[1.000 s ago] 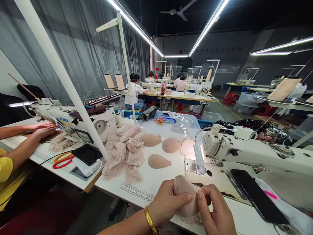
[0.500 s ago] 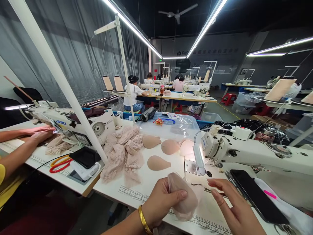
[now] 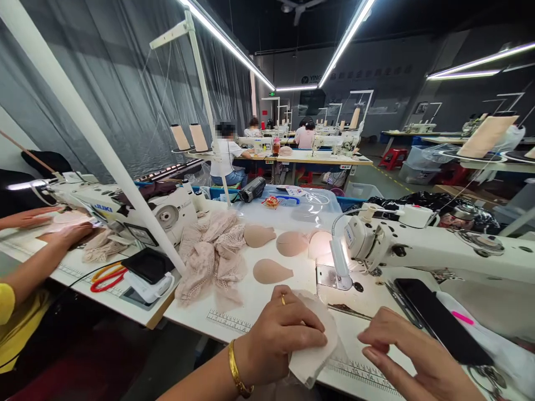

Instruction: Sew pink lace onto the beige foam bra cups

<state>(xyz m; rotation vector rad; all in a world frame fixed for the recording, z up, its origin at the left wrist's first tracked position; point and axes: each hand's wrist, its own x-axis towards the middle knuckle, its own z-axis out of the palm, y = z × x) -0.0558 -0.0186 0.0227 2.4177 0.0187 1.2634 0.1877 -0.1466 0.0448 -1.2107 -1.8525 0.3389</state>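
My left hand, with a gold bracelet and a ring, is closed around a pale beige bra cup with thin sheer fabric at its edge. To its right, my right hand hovers over the table edge with thumb and forefinger a little apart, nothing visible between them. Just beyond the hands is the lit needle area of a white sewing machine. Flat teardrop-shaped beige cups lie to the left of its metal plate. Beside them is a heap of beige lace fabric.
A black phone and tweezers lie right of my hands. A ruler strip marks the table's front edge. At left, a co-worker's hands are at a second machine. Red-handled scissors lie nearby.
My left hand has turned over, back of the hand now upward, and the cup has turned with it. My right hand's fingers have curled closer together. The co-worker's hands have shifted.
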